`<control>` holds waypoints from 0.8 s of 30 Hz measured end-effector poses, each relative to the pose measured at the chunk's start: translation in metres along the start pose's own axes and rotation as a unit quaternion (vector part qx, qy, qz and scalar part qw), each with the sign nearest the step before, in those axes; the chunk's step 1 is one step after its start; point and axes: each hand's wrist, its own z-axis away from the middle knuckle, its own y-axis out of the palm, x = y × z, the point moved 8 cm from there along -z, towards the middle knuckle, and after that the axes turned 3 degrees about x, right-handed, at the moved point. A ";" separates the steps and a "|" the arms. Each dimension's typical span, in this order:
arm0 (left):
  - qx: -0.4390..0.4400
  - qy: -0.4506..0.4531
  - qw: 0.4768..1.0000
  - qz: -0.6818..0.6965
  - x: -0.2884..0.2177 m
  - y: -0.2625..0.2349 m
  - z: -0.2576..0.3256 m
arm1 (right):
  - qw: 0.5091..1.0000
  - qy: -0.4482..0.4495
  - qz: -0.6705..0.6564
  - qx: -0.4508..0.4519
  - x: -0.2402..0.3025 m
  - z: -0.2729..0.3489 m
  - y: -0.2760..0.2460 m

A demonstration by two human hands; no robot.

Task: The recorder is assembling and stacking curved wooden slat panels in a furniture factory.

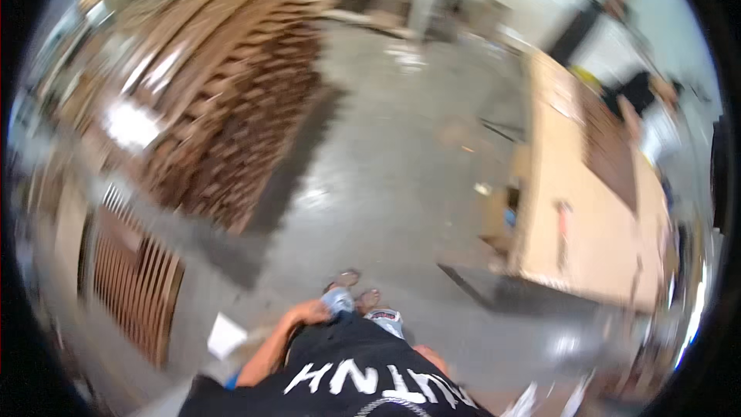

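Observation:
My left hand rests low in front of my body, next to my black shirt and my light trouser leg. Its fingers are smeared by motion, and I cannot make out anything in them. Of my right arm only a bit of skin shows beside the shirt; the right hand itself is out of sight. My feet stand on the grey floor, with no object within touch of them.
At left stands a large stack of brown slatted wooden pieces; a slatted panel is nearer. On the right, a table with a tan top bears a brown panel and a reddish tool. Another person is behind it.

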 end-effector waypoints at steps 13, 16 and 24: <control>0.343 0.064 0.911 -0.222 -0.106 0.130 -0.217 | 0.861 0.103 -0.406 -0.288 -0.239 0.081 0.148; 0.317 0.088 0.912 -0.246 -0.164 0.214 -0.278 | 0.796 0.092 -0.512 -0.310 -0.299 0.146 0.164; 0.453 0.057 0.796 -0.397 -0.318 0.416 -0.391 | 0.682 0.101 -0.587 -0.424 -0.475 0.238 0.197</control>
